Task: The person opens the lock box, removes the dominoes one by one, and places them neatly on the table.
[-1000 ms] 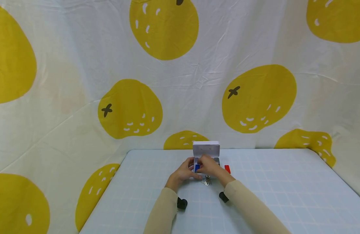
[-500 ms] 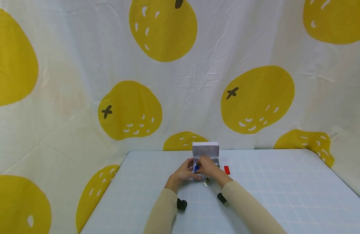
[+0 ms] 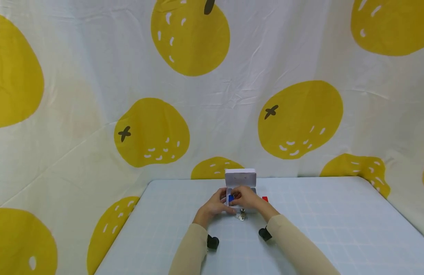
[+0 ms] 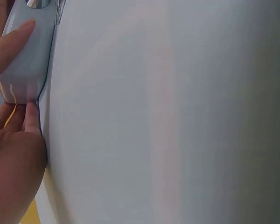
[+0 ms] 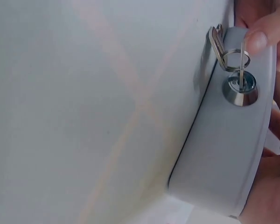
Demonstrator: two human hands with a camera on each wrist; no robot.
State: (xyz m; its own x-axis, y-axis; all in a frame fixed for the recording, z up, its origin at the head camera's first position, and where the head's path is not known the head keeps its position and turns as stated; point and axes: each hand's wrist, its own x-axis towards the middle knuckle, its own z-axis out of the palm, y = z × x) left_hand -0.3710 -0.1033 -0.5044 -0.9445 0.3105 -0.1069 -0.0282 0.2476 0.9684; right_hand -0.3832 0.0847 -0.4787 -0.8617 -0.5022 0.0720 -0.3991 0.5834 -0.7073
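A small white metal lockbox (image 3: pixel 246 210) stands on the table with its lid (image 3: pixel 240 178) raised. My left hand (image 3: pixel 213 204) grips its left end, the thumb along the front wall and the fingers on the end wall, as the left wrist view shows. My right hand (image 3: pixel 246 198) reaches into the box from the right; its curled fingers and thumb are round a small blue block (image 3: pixel 231 198) at the left inside. Their exact contact is partly hidden. A key (image 5: pixel 242 65) sits in the front lock (image 5: pixel 241 88), with another key (image 5: pixel 216 46) hanging from its ring.
A red block (image 3: pixel 265 198) lies just right of the box, partly behind my right wrist. The table (image 3: pixel 335 225) has a pale blue checked cover. Behind it hangs a white cloth (image 3: pixel 222 126) with yellow fruit. Black wrist cameras (image 3: pixel 213 242) hang under the sleeves.
My right hand has lowered slightly within the box, its fingers staying at the blue block. The red block is now more covered by my right wrist. My left hand keeps its grip.
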